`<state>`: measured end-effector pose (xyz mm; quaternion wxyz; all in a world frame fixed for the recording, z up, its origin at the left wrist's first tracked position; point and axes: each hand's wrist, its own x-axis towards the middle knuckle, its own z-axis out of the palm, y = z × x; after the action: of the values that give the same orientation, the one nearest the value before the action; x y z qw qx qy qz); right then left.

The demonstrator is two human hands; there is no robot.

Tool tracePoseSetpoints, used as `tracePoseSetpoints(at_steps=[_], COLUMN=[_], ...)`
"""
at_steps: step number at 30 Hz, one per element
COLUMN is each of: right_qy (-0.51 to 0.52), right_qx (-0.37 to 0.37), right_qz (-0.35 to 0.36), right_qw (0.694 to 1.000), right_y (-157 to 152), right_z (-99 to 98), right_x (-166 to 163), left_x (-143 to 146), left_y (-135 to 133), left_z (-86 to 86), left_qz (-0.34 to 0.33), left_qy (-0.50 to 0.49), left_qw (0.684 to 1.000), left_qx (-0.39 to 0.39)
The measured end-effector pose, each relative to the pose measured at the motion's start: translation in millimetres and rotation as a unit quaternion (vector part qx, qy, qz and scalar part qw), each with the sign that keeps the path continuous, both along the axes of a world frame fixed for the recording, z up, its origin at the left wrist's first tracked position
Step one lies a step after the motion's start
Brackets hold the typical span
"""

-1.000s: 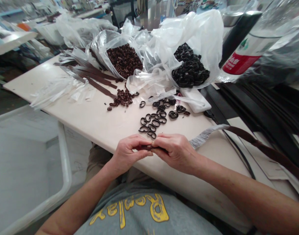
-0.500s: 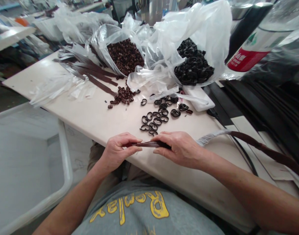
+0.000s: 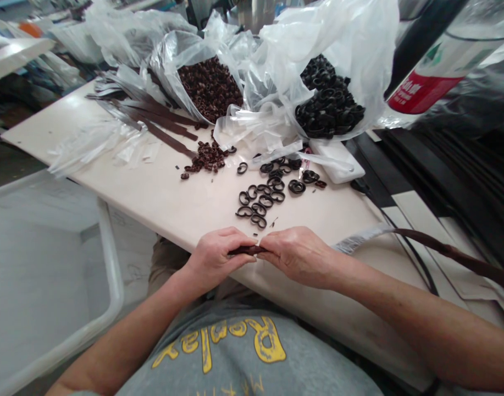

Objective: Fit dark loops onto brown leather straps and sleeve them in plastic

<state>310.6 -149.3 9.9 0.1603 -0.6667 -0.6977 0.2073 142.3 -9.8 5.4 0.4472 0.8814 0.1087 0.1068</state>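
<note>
My left hand [image 3: 219, 254] pinches a dark brown leather strap [image 3: 242, 250] between thumb and fingers, close to the table's front edge. My right hand [image 3: 293, 253] grips the same strap just beside it, the fingertips of both hands almost meeting. A small raised band, possibly a loop, shows on the strap between them; its detail is too small to make out. Behind my right wrist runs a length in white wrapping [image 3: 361, 235], leading to a brown strap [image 3: 453, 253] at the right. Black loops [image 3: 265, 201] lie just beyond my hands.
Small brown loops [image 3: 210, 157] are heaped further left, by brown strips [image 3: 165, 135]. Plastic bags hold brown loops [image 3: 210, 88] and black loops [image 3: 330, 104]. A red-labelled container [image 3: 428, 91] stands back right, near black strips [image 3: 437, 170]. A white bin [image 3: 111, 258] stands left.
Both hands have drawn closer together on the strap, the left moving right. The small raised band now shows between the fingertips. The view has shifted slightly.
</note>
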Motion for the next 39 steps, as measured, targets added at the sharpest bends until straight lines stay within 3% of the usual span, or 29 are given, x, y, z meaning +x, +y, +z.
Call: tracePoseSetpoints(at_steps=[4,8,16,23,29,35,39], right_qy=[0.000,-0.031,-0.084,-0.129,-0.104,-0.094,-0.102], right_qx=[-0.009,-0.035,-0.029,-0.026,-0.052,-0.057,-0.033], right_qz=[-0.007,-0.025,-0.001,0.025,0.032,-0.002,-0.001], right_qw=[1.000,0.999,0.996,0.991,0.993,0.994,0.994], right_y=[1.7,1.5,-1.8,-0.4,3.4,3.5,-1.4], right_z=[3.7,12.3,9.3,0.3,1.1,7.6,-2.7], right_x=[1.0,11.4,7.8,-2.9,-5.4,6.3,-3.7], left_x=[3.6,-4.4,-13.6,-1.7,8.7,-5.9,-6.2], left_y=[0.8,11.8,18.1,7.4,0.5,16.8,6.2], left_z=[3.3,8.3,11.0,3.7,-0.1,0.6,0.4], left_qz=[-0.023,0.005,0.005,-0.033,-0.090,-0.072,-0.059], left_qy=[0.007,0.013,0.020,0.038,0.011,-0.021,-0.014], left_qw=[0.999,0.998,0.999,0.992,0.977,0.962,0.961], left_qx=[0.040,0.057,0.048,0.118,0.191,0.261,0.271])
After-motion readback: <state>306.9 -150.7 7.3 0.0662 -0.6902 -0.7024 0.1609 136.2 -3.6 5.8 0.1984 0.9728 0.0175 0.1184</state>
